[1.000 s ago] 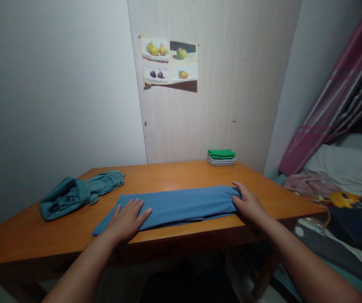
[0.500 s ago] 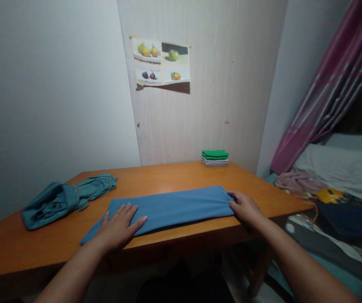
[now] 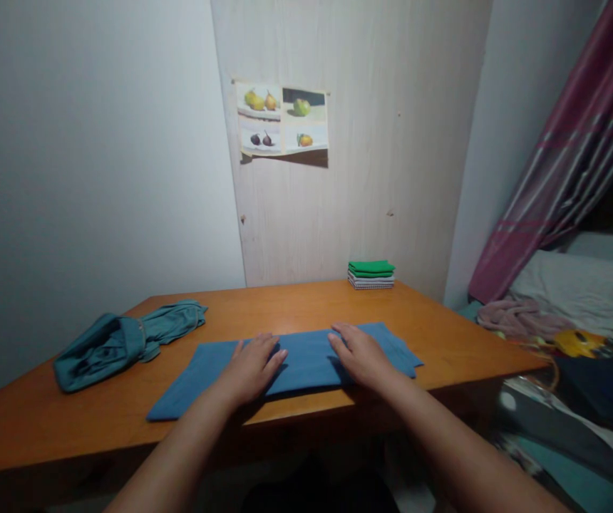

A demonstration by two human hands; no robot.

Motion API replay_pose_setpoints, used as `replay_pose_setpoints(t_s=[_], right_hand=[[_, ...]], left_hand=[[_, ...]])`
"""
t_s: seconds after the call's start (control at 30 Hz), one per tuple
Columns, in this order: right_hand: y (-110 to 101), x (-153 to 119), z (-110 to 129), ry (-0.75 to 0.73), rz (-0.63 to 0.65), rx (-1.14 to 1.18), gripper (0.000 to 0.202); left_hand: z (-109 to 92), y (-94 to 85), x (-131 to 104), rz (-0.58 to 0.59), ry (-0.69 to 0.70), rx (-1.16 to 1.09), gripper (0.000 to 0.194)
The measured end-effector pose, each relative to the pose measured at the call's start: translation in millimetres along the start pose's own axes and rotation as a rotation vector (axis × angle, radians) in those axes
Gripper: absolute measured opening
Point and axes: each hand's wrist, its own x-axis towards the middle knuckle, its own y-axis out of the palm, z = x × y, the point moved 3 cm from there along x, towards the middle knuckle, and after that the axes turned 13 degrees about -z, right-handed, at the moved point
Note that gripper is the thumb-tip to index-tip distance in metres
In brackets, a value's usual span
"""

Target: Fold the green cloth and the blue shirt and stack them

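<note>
A blue cloth (image 3: 306, 360), folded into a long flat strip, lies along the front edge of the wooden table (image 3: 264, 306). Over its left-middle part is my left hand (image 3: 253, 367), palm down with the fingers apart. My right hand (image 3: 360, 353) rests on the right-middle part, its fingers stretched out. Neither hand grips anything. The strip's left end spreads toward the front edge, and its right end shows a loose corner. My palms hide the cloth beneath them.
A crumpled teal garment (image 3: 103, 349) lies on the left of the table. Folded green and checked cloths (image 3: 371, 274) are stacked at the back right. Fruit pictures (image 3: 282, 121) hang on the wall. Right of the table are a pink curtain (image 3: 536, 185) and piled fabrics.
My right hand has let go of the cloth's right end and moved left onto its middle. My left hand has slid right, so both are closer together. The view has shifted slightly.
</note>
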Motion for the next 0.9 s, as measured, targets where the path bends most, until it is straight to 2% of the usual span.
replay_pose_setpoints(t_s=[0.13,0.23,0.3,0.5,0.67,0.8,0.9], right_hand=[[38.4,9.7,18.1,-0.021,0.225,-0.055,0.067],[56.5,11.9,14.0,-0.002,0.397,-0.103,0.079],[61.1,11.6,8.7,-0.003,0.448,-0.121,0.085],[59.6,12.4,-5.1,-0.024,0.476,-0.121,0.090],[58.1,16.1,-14.8,-0.013,0.479,-0.141,0.088],[54.6,18.7,-10.4,0.003,0.491,-0.162,0.083],[51.4,16.6,3.0,0.010,0.462,-0.167,0.076]], left_hand=[[-12.0,12.1,5.9,0.108,-0.036,0.021,0.077],[-12.2,19.2,2.3,0.164,-0.071,0.014,0.085],[-10.1,22.7,-0.9,0.166,-0.084,0.015,0.088],[-5.8,27.1,-3.7,0.167,-0.095,0.028,0.093],[-5.3,28.1,-2.8,0.171,-0.100,0.030,0.089],[-4.9,31.3,-1.9,0.162,-0.106,0.029,0.090],[-4.9,32.8,-1.9,0.155,-0.111,0.024,0.091]])
